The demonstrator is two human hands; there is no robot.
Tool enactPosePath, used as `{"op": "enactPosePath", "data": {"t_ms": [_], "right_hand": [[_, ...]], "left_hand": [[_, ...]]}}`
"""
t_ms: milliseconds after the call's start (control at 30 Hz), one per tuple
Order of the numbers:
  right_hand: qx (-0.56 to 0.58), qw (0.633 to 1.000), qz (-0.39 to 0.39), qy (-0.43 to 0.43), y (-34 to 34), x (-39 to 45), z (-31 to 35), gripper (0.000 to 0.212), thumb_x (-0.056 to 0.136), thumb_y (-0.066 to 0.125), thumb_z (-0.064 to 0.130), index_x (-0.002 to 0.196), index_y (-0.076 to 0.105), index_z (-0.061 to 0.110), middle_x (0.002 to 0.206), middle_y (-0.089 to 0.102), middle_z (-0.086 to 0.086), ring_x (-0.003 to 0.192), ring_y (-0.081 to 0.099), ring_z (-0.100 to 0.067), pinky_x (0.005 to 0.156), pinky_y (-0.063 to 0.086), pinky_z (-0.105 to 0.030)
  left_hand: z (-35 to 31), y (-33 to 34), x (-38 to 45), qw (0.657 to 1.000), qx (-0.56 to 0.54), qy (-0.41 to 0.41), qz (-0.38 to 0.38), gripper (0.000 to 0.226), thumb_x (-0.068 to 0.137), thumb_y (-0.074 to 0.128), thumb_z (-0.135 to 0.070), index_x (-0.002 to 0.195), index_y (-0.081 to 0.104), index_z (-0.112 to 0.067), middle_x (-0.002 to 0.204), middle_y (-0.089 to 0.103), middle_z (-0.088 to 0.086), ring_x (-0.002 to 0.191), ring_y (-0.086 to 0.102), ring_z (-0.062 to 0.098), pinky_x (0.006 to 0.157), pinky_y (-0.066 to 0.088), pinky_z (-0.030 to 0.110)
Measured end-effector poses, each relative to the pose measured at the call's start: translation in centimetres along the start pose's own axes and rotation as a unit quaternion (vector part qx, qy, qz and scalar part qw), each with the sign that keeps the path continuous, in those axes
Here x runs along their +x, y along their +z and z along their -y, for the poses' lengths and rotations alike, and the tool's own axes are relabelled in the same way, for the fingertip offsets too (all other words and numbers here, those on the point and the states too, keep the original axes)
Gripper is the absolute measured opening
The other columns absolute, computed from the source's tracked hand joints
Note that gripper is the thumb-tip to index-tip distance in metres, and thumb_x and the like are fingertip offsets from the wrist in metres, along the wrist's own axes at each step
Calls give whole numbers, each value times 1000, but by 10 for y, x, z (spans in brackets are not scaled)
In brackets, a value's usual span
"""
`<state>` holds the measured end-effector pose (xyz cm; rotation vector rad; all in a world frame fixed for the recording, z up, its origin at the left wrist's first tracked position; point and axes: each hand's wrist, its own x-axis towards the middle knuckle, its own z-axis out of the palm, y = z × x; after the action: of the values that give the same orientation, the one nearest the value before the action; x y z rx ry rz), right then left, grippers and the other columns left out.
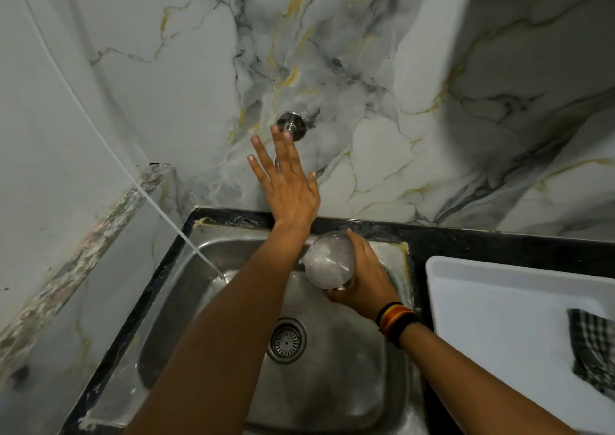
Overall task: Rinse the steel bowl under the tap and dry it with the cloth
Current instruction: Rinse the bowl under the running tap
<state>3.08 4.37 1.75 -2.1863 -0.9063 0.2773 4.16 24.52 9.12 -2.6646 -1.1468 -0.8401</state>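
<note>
The steel bowl (328,261) is held over the back of the steel sink (332,378), filled with foamy water. My right hand (361,278) grips it from the right side and below. My left hand (286,182) is raised with fingers spread, just in front of the wall-mounted tap (291,126), whose spout is hidden behind the hand. I cannot tell whether water is running. A checked cloth (594,351) lies in the white tray (499,301) on the right.
A black counter edge (466,238) frames the sink. The drain strainer (287,341) sits mid-basin. A thin white hose (159,208) runs from the upper left down into the sink. Marble walls close in behind and left.
</note>
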Motion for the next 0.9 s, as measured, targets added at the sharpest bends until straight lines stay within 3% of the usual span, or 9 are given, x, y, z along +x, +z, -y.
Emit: {"op": "enactPosePath", "data": {"t_ms": [200,433,600,733,900], "right_hand": [[-146,984,21,-101,-31,-23,1,127,62,92,30,163,17,16,167,31,-9,153,31,-25,123,36,-43],[-323,913,43,-245,-57,-21,7,118,62,92,13,160,26,5,162,33,-19,152,32,-36,129,20,-47],[-410,856,5,-316,-71,-11,23,85,81,58,-12,160,29,4,162,36,-22,153,32,-38,126,22,-56],[-491,802,10,-340,-72,-3,18,75,86,27,-11,158,37,5,159,41,-27,150,38,-42,121,31,-63],[-541,757,38,-364,-63,9,29,70,85,51,-1,154,43,6,151,49,-32,144,46,-45,117,36,-64]], "left_hand": [[8,-7,0,998,-17,41,35,108,99,56,-61,173,-1,-8,181,-4,19,163,0,57,128,-1,71],[21,-9,2,993,4,100,54,114,100,49,-66,168,-20,-7,179,-16,22,163,-10,53,126,-14,65],[27,-9,4,988,12,137,67,114,99,54,-63,170,-16,-9,179,-21,19,162,-13,55,126,-14,66],[30,-8,4,985,17,158,63,112,99,56,-59,171,-13,-9,179,-20,18,162,-14,56,128,-11,67],[33,-10,3,984,18,171,51,114,96,61,-55,172,-11,-9,179,-19,18,162,-13,56,124,-22,65]]}}
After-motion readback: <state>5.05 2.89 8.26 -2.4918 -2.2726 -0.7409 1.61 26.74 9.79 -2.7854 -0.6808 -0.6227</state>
